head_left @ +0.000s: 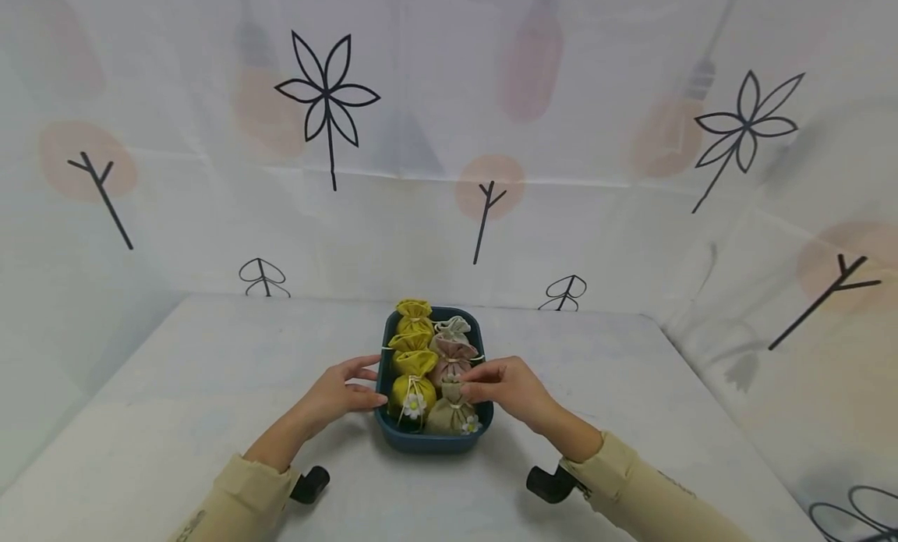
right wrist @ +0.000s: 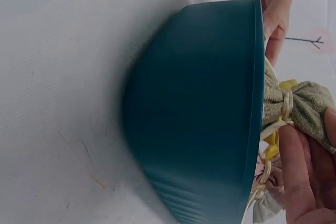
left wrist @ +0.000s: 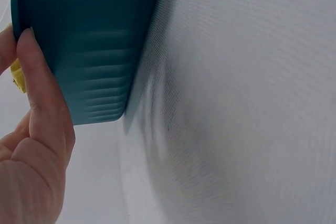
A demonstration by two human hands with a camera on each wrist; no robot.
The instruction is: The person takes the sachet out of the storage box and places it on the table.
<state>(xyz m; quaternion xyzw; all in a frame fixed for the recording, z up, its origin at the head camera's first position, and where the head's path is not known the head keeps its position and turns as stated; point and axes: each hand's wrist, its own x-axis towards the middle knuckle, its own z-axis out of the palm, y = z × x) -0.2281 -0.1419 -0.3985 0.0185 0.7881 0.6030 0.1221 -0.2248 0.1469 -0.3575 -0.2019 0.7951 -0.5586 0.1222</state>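
A dark teal tub (head_left: 429, 442) stands on the white table and holds several small tied cloth pouches, yellow ones (head_left: 412, 361) in its left row and pink and beige ones (head_left: 452, 353) in its right. My left hand (head_left: 366, 384) lies against the tub's left wall with the fingers (left wrist: 39, 87) laid straight along the teal side (left wrist: 89, 40). My right hand (head_left: 471, 384) pinches the tied top of the khaki pouch (head_left: 447, 416) at the front right. In the right wrist view the fingers (right wrist: 302, 177) pinch that pouch (right wrist: 310, 103) above the tub's rim (right wrist: 257, 77).
The white table (head_left: 210, 386) runs out on both sides of the tub and toward me. A white curtain (head_left: 421, 136) printed with flowers and trees closes off the back and both sides. Black wrist mounts (head_left: 310, 484) (head_left: 549, 484) sit under my sleeves.
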